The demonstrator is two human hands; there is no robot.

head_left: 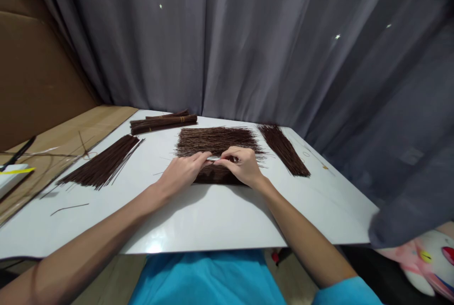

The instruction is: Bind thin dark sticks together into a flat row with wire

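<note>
A: Head view. Where are your hands?

B: Your left hand [187, 168] and right hand [243, 165] meet over the near part of the middle spread of dark sticks [218, 140], on the white table [177, 224], right in front of you. Probably so both sets of fingertips can work one spot.

A: Fingers?

B: Right thumb and forefinger pinched together; anything between is too small to tell. Left ones bent, tips close; can't tell if they meet.

A: Why the side piles?

B: Your left pile [102, 163] and right pile [283, 150] lie apart from the middle, likely to avoid mixing. At the back, bundles [163, 123] have yellowish bands, presumably keeping sticks together. One loose stick [69, 208] lies near your left forearm.
</note>
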